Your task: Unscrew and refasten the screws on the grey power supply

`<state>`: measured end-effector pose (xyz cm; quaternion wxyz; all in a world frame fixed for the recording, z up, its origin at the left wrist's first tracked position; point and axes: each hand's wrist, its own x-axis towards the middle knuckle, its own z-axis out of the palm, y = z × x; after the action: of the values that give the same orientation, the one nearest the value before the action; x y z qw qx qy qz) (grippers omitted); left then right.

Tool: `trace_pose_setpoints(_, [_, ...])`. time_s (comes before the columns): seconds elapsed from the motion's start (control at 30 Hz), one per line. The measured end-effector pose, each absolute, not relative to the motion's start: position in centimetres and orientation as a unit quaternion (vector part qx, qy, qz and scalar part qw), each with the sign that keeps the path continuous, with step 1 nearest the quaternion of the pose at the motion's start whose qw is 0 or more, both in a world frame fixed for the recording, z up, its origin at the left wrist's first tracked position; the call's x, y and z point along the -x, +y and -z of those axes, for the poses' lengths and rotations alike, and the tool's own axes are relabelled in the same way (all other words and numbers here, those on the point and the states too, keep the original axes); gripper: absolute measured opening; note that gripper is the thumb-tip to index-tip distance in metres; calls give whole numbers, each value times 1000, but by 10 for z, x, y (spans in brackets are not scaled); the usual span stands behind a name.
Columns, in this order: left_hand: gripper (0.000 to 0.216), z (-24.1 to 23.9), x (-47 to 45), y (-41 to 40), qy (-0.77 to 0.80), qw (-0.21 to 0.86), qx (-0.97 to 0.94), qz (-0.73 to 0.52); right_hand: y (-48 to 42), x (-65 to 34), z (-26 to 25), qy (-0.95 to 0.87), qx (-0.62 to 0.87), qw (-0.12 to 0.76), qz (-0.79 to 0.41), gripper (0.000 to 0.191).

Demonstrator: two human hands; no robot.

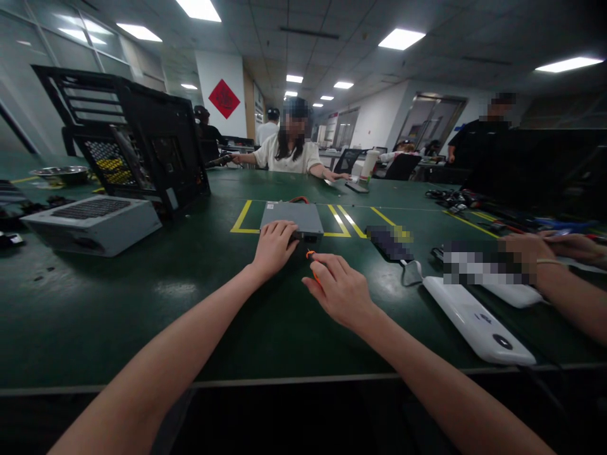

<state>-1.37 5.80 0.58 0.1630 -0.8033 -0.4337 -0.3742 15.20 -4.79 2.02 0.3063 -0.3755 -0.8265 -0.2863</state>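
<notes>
Watching centre of frame: flat grey metal drive (291, 218) lies on green bench (142, 303) between yellow tape marks. Left hand (274, 246) rests palm-down on its near edge, fingers loose, not clamped. Right hand (337, 287), just below-right, pinches orange cable (310, 254). I judge drive rigid, smooth, moderately heavy; grip long side edges. Open black computer case (142, 145) upper left, insides unclear. Steel bowl (59, 172) far left, contents hidden.

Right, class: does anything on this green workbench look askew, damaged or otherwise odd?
Nothing spilled or broken. The flat grey metal box under the left hand overlaps the near yellow tape line instead of sitting inside it.
</notes>
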Motion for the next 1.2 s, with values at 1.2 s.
trace_pose_setpoints(1.2, [22,-7,8,58,-460,152,792,372,-67,-133,-22,-814,453,193,309,24])
